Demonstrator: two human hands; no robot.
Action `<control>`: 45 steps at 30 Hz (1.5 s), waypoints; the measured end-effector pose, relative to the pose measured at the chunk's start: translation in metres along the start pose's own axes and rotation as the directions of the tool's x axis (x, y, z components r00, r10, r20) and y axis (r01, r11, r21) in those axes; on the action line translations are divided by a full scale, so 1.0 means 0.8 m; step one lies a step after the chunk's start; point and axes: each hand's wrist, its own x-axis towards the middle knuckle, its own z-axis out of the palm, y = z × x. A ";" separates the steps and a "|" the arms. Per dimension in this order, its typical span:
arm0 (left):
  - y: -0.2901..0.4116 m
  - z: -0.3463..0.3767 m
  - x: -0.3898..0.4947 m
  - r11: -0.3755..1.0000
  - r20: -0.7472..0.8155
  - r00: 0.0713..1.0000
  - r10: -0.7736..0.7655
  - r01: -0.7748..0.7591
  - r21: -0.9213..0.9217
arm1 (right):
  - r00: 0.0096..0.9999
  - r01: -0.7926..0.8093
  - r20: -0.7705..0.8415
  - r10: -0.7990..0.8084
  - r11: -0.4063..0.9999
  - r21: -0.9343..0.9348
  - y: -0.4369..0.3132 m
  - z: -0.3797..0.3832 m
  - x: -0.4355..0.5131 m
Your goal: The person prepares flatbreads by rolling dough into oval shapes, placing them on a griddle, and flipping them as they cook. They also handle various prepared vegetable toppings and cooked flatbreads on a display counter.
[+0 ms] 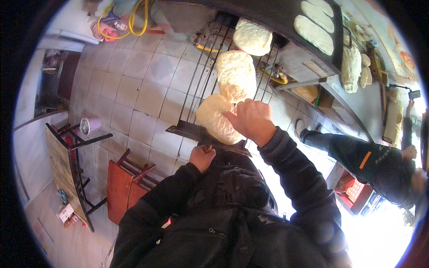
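My right hand (253, 120) pinches the right edge of the nearest flatbread (214, 117), its thumb lying on the pale upper face. That bread rests at the near end of a metal rod rack (197, 90), overlapping the dark front bar (187, 130). Behind it lies a lightly browned flatbread (236, 75), and a third flatbread (253, 38) is farthest back by the dark oven front. Just below the front bar, my left hand (202, 157) is curled into a fist. Nothing shows inside the fist.
Flat dough pieces (313, 35) lie on a dark surface at upper right. Beside it, a counter (365, 100) carries more dough. Another person (365, 164) stands at right. A red-brown stool (122, 191), a low table (67, 171) and a tub (89, 126) are at left. Yellow hoses (139, 20) hang above.
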 end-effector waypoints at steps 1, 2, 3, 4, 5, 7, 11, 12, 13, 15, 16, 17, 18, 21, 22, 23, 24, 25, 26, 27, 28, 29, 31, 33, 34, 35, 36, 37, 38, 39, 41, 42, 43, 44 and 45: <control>-0.001 0.002 0.000 1.000 -0.013 1.000 0.006 -0.006 -0.021 | 0.999 -0.042 0.015 0.041 0.998 0.045 0.000 0.004 -0.003; -0.007 0.005 0.001 1.000 -0.015 1.000 0.004 -0.005 -0.020 | 0.999 -0.020 -0.048 0.021 1.000 0.018 0.000 0.007 -0.008; -0.011 0.006 0.004 1.000 -0.016 1.000 0.002 -0.003 -0.020 | 0.997 -0.043 -0.057 0.045 0.998 0.038 0.001 0.005 -0.011; -0.015 0.008 0.005 1.000 -0.016 1.000 0.001 -0.001 -0.019 | 0.995 -0.066 -0.065 0.070 0.996 0.057 0.002 0.001 -0.014; -0.020 0.011 0.006 1.000 -0.013 1.000 -0.017 0.017 -0.013 | 0.993 -0.089 -0.074 0.095 0.993 0.078 0.004 -0.003 -0.018; -0.011 0.012 0.004 0.999 -0.005 0.999 -0.053 0.053 -0.004 | 0.973 -0.090 -0.185 0.139 0.964 0.249 0.027 -0.009 -0.037; 0.043 0.002 0.002 0.984 0.023 0.994 -0.110 0.112 -0.135 | 0.917 -0.129 -0.262 0.300 0.845 0.519 0.096 -0.008 -0.095; 0.053 -0.003 0.008 0.954 0.070 0.984 -0.166 0.178 -0.241 | 0.915 -0.195 -0.211 0.345 0.834 0.517 0.116 0.004 -0.113; 0.067 -0.006 0.016 0.909 0.130 0.969 -0.212 0.244 -0.337 | 0.905 -0.265 -0.161 0.394 0.817 0.512 0.136 0.019 -0.133; 0.111 -0.009 0.035 0.888 0.149 0.973 -0.175 0.221 -0.403 | 0.870 -0.440 0.035 0.492 0.743 0.504 0.167 0.054 -0.178; 0.118 -0.011 0.049 0.882 0.153 0.977 -0.147 0.199 -0.428 | 0.872 -0.457 0.050 0.487 0.773 0.439 0.175 0.079 -0.202; 0.126 -0.013 0.066 0.873 0.157 0.980 -0.121 0.181 -0.452 | 0.873 -0.472 0.068 0.484 0.800 0.371 0.182 0.106 -0.225; 0.134 -0.017 0.081 0.877 0.123 0.986 -0.109 0.154 -0.456 | 0.892 -0.448 0.109 0.439 0.826 0.342 0.185 0.132 -0.246; 0.160 -0.017 0.138 0.784 0.108 0.992 -0.073 0.123 -0.609 | 0.868 -0.471 0.288 0.405 0.855 0.218 0.193 0.256 -0.324; 0.176 -0.012 0.163 0.761 0.165 0.983 -0.077 0.165 -0.627 | 0.890 -0.372 0.328 0.316 0.920 0.123 0.193 0.296 -0.354; 0.189 -0.007 0.186 0.757 0.181 0.980 -0.079 0.177 -0.629 | 0.898 -0.255 0.381 0.222 0.966 0.038 0.185 0.322 -0.382; 0.198 -0.006 0.209 0.747 0.146 0.987 -0.064 0.144 -0.649 | 0.889 -0.280 0.409 0.206 0.952 0.128 0.174 0.328 -0.396; 0.210 -0.004 0.231 0.734 0.116 0.992 -0.049 0.115 -0.670 | 0.879 -0.307 0.437 0.191 0.928 0.213 0.162 0.330 -0.408; 0.225 -0.009 0.248 0.715 0.101 0.993 -0.058 0.112 -0.690 | 0.795 -0.590 0.484 0.366 0.653 0.476 0.142 0.335 -0.420; 0.241 -0.013 0.266 0.700 0.085 0.994 -0.067 0.108 -0.706 | 0.565 -0.815 0.689 0.454 0.179 0.551 0.127 0.321 -0.409; 0.252 -0.017 0.286 0.716 0.098 0.993 -0.059 0.111 -0.689 | 0.274 -0.806 0.822 0.499 -0.347 0.480 0.112 0.312 -0.404; 0.256 -0.020 0.313 0.715 0.107 0.993 -0.053 0.113 -0.690 | 0.267 -0.732 0.832 0.486 -0.459 0.504 0.106 0.306 -0.399; 0.275 -0.014 0.350 0.697 0.154 0.987 -0.032 0.133 -0.705 | 0.300 -0.614 0.802 0.516 -0.539 0.576 0.093 0.320 -0.408; 0.282 -0.005 0.366 0.724 0.265 0.959 -0.101 0.254 -0.641 | 0.380 -0.544 0.711 0.591 -0.479 0.689 0.085 0.348 -0.421; 0.284 -0.005 0.362 0.719 0.265 0.961 -0.081 0.241 -0.652 | 0.516 -0.578 0.549 0.658 -0.205 0.790 0.079 0.340 -0.407; 0.286 -0.005 0.360 0.712 0.264 0.963 -0.062 0.228 -0.665 | 0.446 -0.576 0.612 0.653 -0.313 0.755 0.075 0.331 -0.394; 0.285 -0.014 0.360 0.714 0.256 0.966 -0.026 0.197 -0.672 | 0.382 -0.561 0.672 0.635 -0.418 0.714 0.068 0.313 -0.371; 0.283 -0.023 0.361 0.716 0.213 0.976 -0.047 0.181 -0.674 | 0.314 -0.537 0.727 0.611 -0.517 0.667 0.061 0.284 -0.341; 0.290 -0.023 0.360 0.718 0.243 0.970 -0.023 0.185 -0.671 | 0.316 -0.483 0.716 0.622 -0.544 0.686 0.057 0.259 -0.323; 0.297 -0.026 0.357 0.718 0.269 0.963 0.000 0.187 -0.670 | 0.321 -0.430 0.705 0.633 -0.566 0.704 0.053 0.244 -0.311; 0.309 -0.026 0.363 0.726 0.247 0.968 -0.050 0.205 -0.656 | 0.380 -0.436 0.657 0.651 -0.501 0.748 0.050 0.226 -0.292; 0.317 -0.022 0.367 0.727 0.238 0.969 -0.066 0.210 -0.654 | 0.410 -0.433 0.625 0.664 -0.461 0.774 0.052 0.221 -0.287; 0.319 -0.022 0.370 0.725 0.238 0.969 -0.059 0.205 -0.658 | 0.414 -0.441 0.621 0.666 -0.450 0.777 0.053 0.219 -0.282; 0.315 -0.024 0.373 0.725 0.238 0.970 -0.051 0.200 -0.659 | 0.417 -0.445 0.617 0.667 -0.442 0.779 0.053 0.217 -0.276; 0.306 -0.020 0.376 0.727 0.248 0.968 -0.043 0.200 -0.656 | 0.413 -0.446 0.614 0.672 -0.439 0.780 0.051 0.219 -0.277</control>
